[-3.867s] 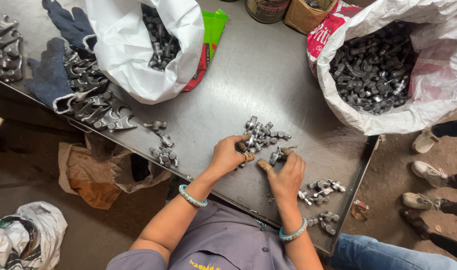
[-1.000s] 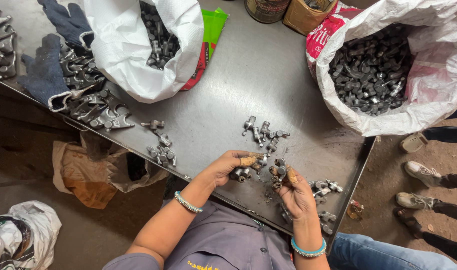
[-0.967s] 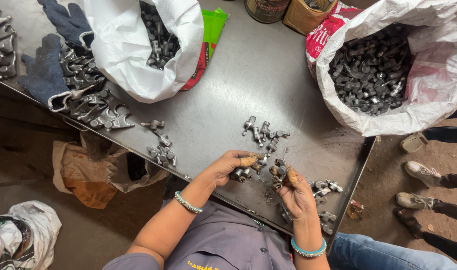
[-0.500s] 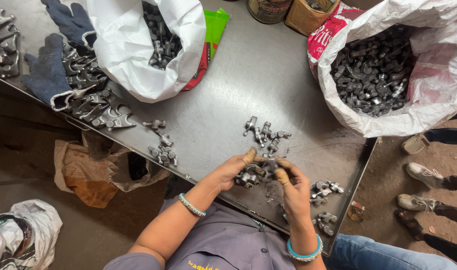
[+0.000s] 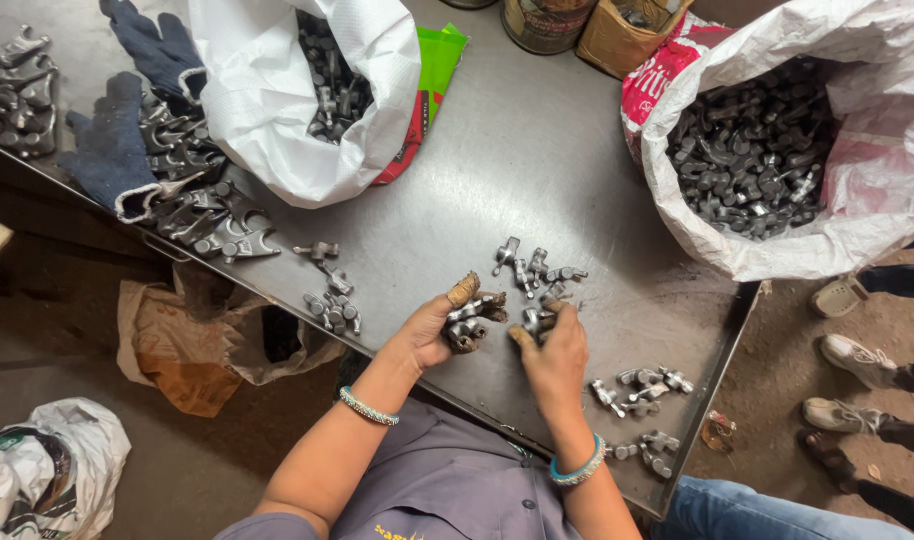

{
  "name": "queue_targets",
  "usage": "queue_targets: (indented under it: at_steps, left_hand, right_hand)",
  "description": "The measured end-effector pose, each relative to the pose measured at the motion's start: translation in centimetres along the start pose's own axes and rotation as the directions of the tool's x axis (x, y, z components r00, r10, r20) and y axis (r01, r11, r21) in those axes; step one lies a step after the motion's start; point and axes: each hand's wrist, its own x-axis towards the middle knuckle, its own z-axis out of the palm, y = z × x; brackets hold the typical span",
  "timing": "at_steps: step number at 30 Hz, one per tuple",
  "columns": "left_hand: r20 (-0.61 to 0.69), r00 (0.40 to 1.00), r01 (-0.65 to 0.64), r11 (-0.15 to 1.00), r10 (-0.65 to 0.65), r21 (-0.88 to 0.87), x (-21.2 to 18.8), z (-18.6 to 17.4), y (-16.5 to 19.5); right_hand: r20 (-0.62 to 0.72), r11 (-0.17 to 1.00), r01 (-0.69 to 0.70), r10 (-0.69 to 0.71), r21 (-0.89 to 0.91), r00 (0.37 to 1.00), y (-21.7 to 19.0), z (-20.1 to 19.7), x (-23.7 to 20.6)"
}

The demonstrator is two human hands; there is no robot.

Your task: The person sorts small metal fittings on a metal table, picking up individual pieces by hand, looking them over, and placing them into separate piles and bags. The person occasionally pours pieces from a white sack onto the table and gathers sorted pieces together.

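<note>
My left hand [image 5: 432,330] is curled around a few small grey metal parts [image 5: 469,322] at the near side of the dark metal table [image 5: 537,160]. My right hand [image 5: 555,352] sits just to its right, fingers pinched on another small metal part [image 5: 533,320]. A loose cluster of the same parts [image 5: 533,268] lies on the table just beyond both hands. More parts [image 5: 637,385] lie to the right of my right wrist.
An open white sack of metal parts [image 5: 767,150] stands at the back right, another white sack [image 5: 307,90] at the back left. Dark gloves [image 5: 127,130] and larger metal pieces [image 5: 207,215] lie at the left edge. Someone's shoes [image 5: 857,360] stand at the right.
Both hands have drawn together over the parts near the table edge. My left hand has gathered a few parts into its grip, and my right hand has moved up beside it.
</note>
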Motion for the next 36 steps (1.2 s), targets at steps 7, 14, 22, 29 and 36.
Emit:
queue_targets:
  at_steps: [7,14,22,29,36]
  left_hand:
    - [0.004,0.999,0.037,0.999,-0.037,0.003,0.5,-0.2,-0.6]
    - [0.007,0.998,0.061,0.998,-0.061,0.01,1.6,0.3,-2.0]
    - [0.169,0.981,0.096,0.995,-0.09,-0.029,0.7,2.8,-2.3]
    - [0.323,0.943,0.175,0.944,-0.078,-0.281,1.9,2.4,-3.1]
    - [0.211,0.977,0.08,0.949,-0.015,-0.304,1.2,0.8,-0.8]
  right_hand:
    - [0.227,0.433,-0.203,-0.006,0.878,0.974,5.8,-1.3,-0.2]
    - [0.324,0.18,-0.336,0.093,0.925,0.942,10.6,-1.3,-1.3]
    - [0.417,0.227,-0.427,0.094,0.875,0.904,9.5,-1.2,-0.3]
    - [-0.125,0.915,0.375,-0.359,0.145,0.925,3.4,-2.3,3.7]
    - [0.016,0.933,0.361,-0.361,0.011,0.932,1.8,-2.9,2.0]
